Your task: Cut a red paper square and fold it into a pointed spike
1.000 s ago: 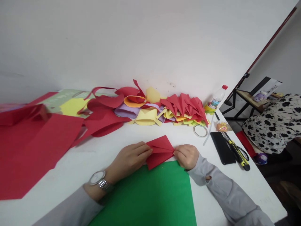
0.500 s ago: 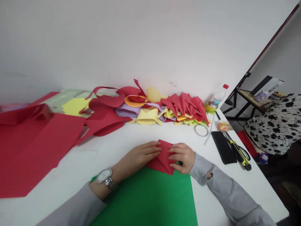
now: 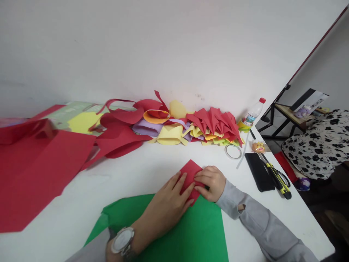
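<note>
A small folded piece of red paper (image 3: 191,168) lies across the far edge of a green sheet (image 3: 188,236). My left hand (image 3: 167,203) rests on the red paper from the left, fingers spread and lying flat over its near part. At the paper's right side is my right hand (image 3: 211,183), fingers bent and gripping that edge; the thumb is partly hidden. The hands cover much of the lower fold. A wristwatch (image 3: 123,240) is on my left wrist.
Large red sheets (image 3: 43,174) spread at left. Paper shapes (image 3: 170,133) and pleated red paper (image 3: 214,122) line the wall. Rightward are a tape roll (image 3: 233,151), bottle (image 3: 252,112), phone (image 3: 259,171) and yellow-black cutter (image 3: 278,178). Someone in patterned clothing (image 3: 319,145) is beyond the table's edge.
My left hand has moved nearer and to the right, from the paper's left edge onto its near part. The red paper has turned slightly. My right hand stays almost in place.
</note>
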Demonstrator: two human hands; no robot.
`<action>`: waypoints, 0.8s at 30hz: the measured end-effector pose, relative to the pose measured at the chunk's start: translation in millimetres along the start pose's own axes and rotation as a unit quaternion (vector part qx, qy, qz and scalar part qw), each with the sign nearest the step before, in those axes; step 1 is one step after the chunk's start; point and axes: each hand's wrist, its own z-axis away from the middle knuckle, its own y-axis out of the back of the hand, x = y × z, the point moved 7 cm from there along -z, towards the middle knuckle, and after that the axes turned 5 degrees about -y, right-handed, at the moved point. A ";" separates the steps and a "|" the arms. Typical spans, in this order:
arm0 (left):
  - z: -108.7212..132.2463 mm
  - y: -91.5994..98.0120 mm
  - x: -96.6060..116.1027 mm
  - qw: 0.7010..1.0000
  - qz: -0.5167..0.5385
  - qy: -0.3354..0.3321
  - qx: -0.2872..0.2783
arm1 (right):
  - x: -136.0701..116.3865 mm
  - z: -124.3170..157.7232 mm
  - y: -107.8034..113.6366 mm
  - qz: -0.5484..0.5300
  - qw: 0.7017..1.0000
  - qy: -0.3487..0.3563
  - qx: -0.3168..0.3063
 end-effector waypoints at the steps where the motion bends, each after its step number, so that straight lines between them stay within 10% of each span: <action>1: 0.4 -1.2 -0.3 1.000 0.008 0.006 0.001 | 5.3 -2.7 -0.6 0.002 1.000 -0.019 0.002; 8: -6.3 4.7 -2.2 0.999 0.036 -0.005 -0.004 | 43.9 -23.3 -10.4 0.083 0.980 -0.173 -0.054; 24: -9.1 6.9 2.2 1.000 0.027 -0.014 -0.005 | 49.9 -23.8 -14.1 0.043 0.977 -0.202 -0.057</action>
